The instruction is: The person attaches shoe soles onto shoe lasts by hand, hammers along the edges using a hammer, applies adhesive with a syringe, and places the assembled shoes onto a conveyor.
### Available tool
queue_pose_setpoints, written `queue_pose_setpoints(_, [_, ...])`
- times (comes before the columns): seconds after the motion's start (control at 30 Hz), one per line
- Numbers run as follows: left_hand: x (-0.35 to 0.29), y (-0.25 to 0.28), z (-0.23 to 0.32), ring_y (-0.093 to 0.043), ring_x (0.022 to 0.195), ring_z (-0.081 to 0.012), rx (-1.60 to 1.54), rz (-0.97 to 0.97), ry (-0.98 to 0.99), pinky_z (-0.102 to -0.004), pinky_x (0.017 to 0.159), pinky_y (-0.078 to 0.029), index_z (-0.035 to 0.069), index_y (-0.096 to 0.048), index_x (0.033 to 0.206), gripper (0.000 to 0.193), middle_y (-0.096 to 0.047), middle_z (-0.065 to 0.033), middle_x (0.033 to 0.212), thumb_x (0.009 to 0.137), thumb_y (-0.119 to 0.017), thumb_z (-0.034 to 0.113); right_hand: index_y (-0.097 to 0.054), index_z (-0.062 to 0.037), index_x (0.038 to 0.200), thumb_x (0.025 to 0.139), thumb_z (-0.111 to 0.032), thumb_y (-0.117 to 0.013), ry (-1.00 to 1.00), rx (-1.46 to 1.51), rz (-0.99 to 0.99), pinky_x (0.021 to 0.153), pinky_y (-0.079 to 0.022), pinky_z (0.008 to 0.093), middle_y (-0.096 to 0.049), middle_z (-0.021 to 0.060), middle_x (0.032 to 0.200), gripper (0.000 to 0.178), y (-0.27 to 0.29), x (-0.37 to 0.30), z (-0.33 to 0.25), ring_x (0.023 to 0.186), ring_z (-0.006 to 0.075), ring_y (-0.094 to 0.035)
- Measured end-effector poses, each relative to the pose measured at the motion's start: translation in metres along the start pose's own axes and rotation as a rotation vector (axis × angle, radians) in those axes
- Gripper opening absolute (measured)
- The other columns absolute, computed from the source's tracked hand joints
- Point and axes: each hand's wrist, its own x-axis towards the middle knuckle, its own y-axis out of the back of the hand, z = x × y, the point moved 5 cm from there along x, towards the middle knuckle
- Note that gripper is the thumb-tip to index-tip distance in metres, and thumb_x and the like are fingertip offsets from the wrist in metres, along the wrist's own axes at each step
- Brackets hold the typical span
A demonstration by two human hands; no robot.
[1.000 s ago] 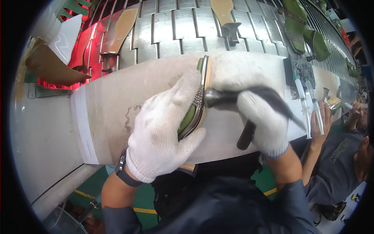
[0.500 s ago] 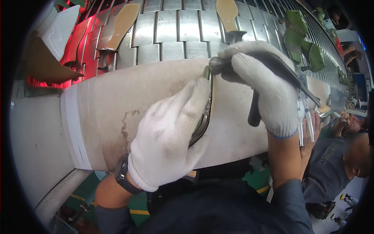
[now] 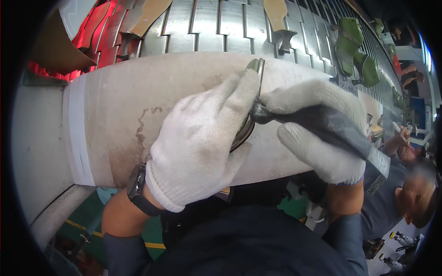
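- Overlapping metal plates (image 3: 207,23) run behind the bench (image 3: 119,106), tinted red at the left; tan soles with heels attached (image 3: 149,16) lie on them, and green shoes (image 3: 348,41) stand farther right.
- At the right, a co-worker's hand (image 3: 403,134) shows near the far end of the bench.
- On the bench's pale cover, in front of the wearer, sits a green shoe with a silver edge (image 3: 242,136), largely hidden under a glove, its tip pointing toward the plates.
- Gloved, the left hand (image 3: 198,133) lies over the shoe, its fingers wrapped along the top and the thumb lower down by the near end, gripping it; a dark watch (image 3: 136,186) is on that wrist.
- Gloved too, the right hand (image 3: 322,149) has its fingers closed around a hammer (image 3: 329,124), whose round face is at the shoe's silver edge, though I cannot tell whether it presses there.
- Step in hand, as I judge it: tapping along that edge.
- Any further tap calls for a firm left hold, fingertips clear of the face, and light, square blows that spare the trim.
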Motion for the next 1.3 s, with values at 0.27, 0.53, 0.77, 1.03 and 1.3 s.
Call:
queue_pose_setpoints(0.27, [-0.004, 0.004, -0.001, -0.073, 0.121, -0.0468, -0.013, -0.018, 0.004, -0.0507, 0.107, -0.057, -0.004, -0.054, 0.16, 0.085, -0.071, -0.0302, 0.141, 0.082, -0.086, 0.006, -0.078, 0.0052, 0.117, 0.087, -0.002, -0.084, 0.335, -0.417, 0.004, 0.104, -0.063, 0.0441, -0.081, 0.0204, 0.121, 0.031, -0.024, -0.022, -0.011, 0.114, 0.0301, -0.079])
queue_pose_setpoints(0.53, [-0.017, 0.004, -0.005, -0.07, 0.126, -0.0487, 0.018, -0.04, 0.023, -0.0527, 0.112, -0.055, -0.004, -0.055, 0.157, 0.087, -0.071, -0.0291, 0.139, 0.079, -0.088, 0.014, -0.073, 0.0037, 0.122, 0.09, 0.001, -0.086, 0.415, -0.192, 0.293, 0.101, -0.063, 0.0431, -0.079, 0.0242, 0.123, 0.035, -0.064, -0.062, 0.018, 0.114, 0.0355, -0.08])
queue_pose_setpoints(0.77, [-0.052, 0.02, 0.003, -0.054, 0.149, -0.0523, 0.191, -0.08, -0.027, -0.0612, 0.127, -0.038, -0.008, -0.046, 0.161, 0.102, -0.054, -0.0358, 0.16, 0.074, -0.089, 0.025, -0.075, 0.0015, 0.119, 0.086, 0.002, -0.087, 0.407, -0.006, 0.231, 0.093, -0.065, 0.0406, -0.081, 0.0193, 0.112, 0.035, -0.109, -0.081, 0.022, 0.104, 0.0325, -0.082])
queue_pose_setpoints(1.03, [-0.083, 0.031, -0.013, -0.054, 0.147, -0.0557, 0.195, -0.1, 0.01, -0.0612, 0.124, -0.043, -0.007, -0.047, 0.162, 0.123, -0.055, -0.0348, 0.158, 0.062, -0.103, 0.037, -0.076, -0.0005, 0.123, 0.087, 0.0, -0.087, 0.499, 0.054, 0.093, 0.096, -0.064, 0.0401, -0.081, 0.0194, 0.118, 0.038, -0.092, -0.084, 0.033, 0.108, 0.0329, -0.082])
queue_pose_setpoints(1.3, [-0.081, 0.029, -0.012, -0.055, 0.146, -0.0553, 0.139, -0.049, -0.011, -0.0596, 0.125, -0.042, -0.007, -0.047, 0.164, 0.114, -0.055, -0.035, 0.159, 0.07, -0.1, 0.03, -0.075, -0.0019, 0.119, 0.087, 0.001, -0.085, 0.47, -0.122, 0.096, 0.1, -0.063, 0.0445, -0.081, 0.0208, 0.118, 0.034, -0.097, -0.068, 0.026, 0.111, 0.0372, -0.08])
